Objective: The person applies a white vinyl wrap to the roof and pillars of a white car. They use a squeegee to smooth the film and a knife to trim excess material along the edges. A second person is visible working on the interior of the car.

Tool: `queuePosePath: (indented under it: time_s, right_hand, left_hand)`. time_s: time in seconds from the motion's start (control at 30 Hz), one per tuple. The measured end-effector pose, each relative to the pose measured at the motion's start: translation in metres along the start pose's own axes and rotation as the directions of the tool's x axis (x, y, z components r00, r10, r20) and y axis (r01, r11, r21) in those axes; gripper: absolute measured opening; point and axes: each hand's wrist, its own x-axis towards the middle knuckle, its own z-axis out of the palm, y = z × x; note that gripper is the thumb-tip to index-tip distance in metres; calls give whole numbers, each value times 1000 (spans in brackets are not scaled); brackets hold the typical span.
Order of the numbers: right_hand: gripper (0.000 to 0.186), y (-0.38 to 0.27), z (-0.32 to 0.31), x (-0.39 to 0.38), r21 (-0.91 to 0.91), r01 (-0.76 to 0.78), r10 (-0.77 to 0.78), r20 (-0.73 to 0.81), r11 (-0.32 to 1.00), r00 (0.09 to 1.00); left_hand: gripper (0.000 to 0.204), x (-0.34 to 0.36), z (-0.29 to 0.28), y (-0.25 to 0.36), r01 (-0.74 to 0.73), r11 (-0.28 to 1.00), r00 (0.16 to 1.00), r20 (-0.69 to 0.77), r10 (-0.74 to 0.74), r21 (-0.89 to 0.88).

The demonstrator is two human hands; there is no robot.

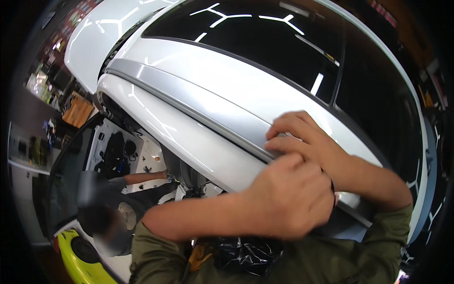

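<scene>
A long silver trim strip (198, 102) runs along the roof edge of a white car (236, 71). Over its near end, my right hand (309, 139) bends its fingers down against the strip; whatever is between the fingertips is hidden. Just in front of it, my left hand (293, 199) is curled closed with its back toward me, close to the other hand, and its fingertips are out of sight. Past my forearms the strip's lower end (354, 213) shows again.
The car's dark glass roof (265, 40) lies beyond the strip. Down at the left, a person (113, 213) in dark clothes reaches into the open door area. A door panel (101, 142) stands open there. A yellow-green curved object (87, 265) sits at the lower left.
</scene>
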Motion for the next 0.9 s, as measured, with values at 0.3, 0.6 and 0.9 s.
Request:
queuePosePath:
  time_s: [0.3,0.6,0.9]
  right_hand:
    - [36,9,-5,-13,-11,-57,57,-42,998,997]
    - [41,-19,-14,-12,98,124,-139,166,987,976]
    - [18,-53,1,-31,192,-205,196,65,960,978]
  left_hand:
    - [14,-2,-27,17,-118,992,962,254,103,43]
    - [24,3,-65,-18,62,982,886,443,-136,179]
    - [25,-8,-46,-62,476,875,867,210,-452,-83]
